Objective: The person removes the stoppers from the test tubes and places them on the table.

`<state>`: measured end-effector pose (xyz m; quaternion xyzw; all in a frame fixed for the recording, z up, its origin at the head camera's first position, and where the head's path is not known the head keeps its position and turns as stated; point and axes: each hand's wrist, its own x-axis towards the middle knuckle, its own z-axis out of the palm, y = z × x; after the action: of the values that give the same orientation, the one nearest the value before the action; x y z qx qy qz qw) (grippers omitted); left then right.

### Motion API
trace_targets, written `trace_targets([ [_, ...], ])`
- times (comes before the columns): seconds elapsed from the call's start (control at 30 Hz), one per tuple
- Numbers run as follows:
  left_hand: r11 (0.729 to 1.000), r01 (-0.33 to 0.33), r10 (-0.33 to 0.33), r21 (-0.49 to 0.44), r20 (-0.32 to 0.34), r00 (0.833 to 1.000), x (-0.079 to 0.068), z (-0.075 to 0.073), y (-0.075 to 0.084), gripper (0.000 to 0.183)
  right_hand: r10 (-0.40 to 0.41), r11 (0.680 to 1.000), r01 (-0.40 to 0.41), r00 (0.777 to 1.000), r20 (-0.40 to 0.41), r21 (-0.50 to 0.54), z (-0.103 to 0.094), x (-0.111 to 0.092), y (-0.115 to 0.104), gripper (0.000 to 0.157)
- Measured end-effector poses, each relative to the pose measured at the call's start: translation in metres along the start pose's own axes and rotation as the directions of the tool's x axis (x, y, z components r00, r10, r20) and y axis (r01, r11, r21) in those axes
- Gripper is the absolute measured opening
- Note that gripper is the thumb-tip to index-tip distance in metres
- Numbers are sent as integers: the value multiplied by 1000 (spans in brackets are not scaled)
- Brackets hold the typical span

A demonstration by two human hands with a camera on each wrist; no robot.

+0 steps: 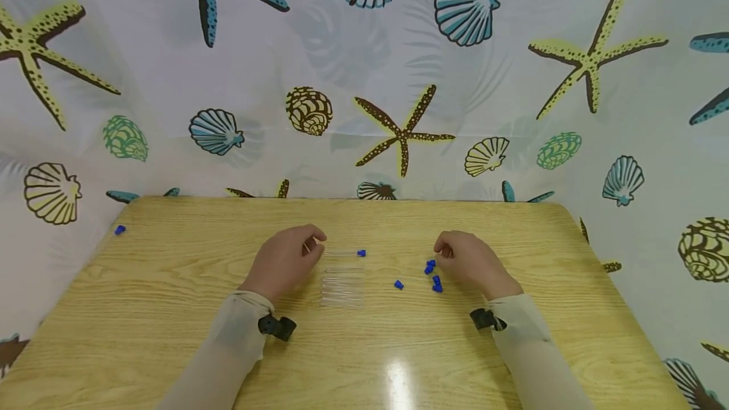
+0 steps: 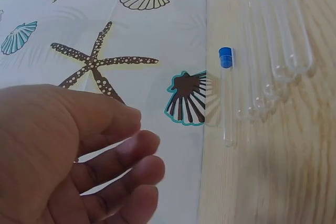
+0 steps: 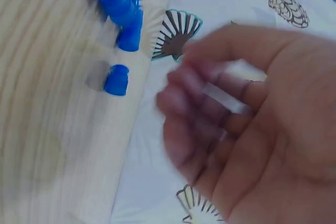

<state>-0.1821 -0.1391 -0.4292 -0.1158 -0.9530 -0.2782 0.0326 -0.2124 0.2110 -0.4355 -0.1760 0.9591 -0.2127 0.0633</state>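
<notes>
Fingers loosely bent, my left hand [image 1: 287,261] hovers beside the left end of a clear test tube [image 1: 342,253] with a blue cap [image 1: 361,253] on its right end. The left wrist view shows nothing between its fingers, and the capped tube [image 2: 227,108] lies apart from them. Several uncapped test tubes [image 1: 342,288] lie in a row just below it. My right hand [image 1: 469,262] is over the table beside a few loose blue caps [image 1: 436,284]. Its fingers hang loosely curled and seem to hold nothing; the right wrist view is blurred.
One blue cap [image 1: 398,285] lies alone between the tubes and the other caps. Another blue cap [image 1: 119,229] sits near the far left edge of the wooden table [image 1: 142,309]. A cloth [image 1: 256,68] printed with shells and starfish hangs behind and around the table.
</notes>
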Motion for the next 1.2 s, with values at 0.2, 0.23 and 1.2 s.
trace_targets([
  [0.2,1000,-24,24,1,18,1000,2,4,0,23,-256,967,257,963,89,5,12,-1,-21,14],
  [0.23,1000,-23,23,5,26,999,2,5,0,23,-277,961,277,956,100,10,14,-2,-24,16],
  [1.2,999,36,-39,35,99,994,0,7,-4,26,-47,993,52,997,59,-102,-2,-6,-11,6],
])
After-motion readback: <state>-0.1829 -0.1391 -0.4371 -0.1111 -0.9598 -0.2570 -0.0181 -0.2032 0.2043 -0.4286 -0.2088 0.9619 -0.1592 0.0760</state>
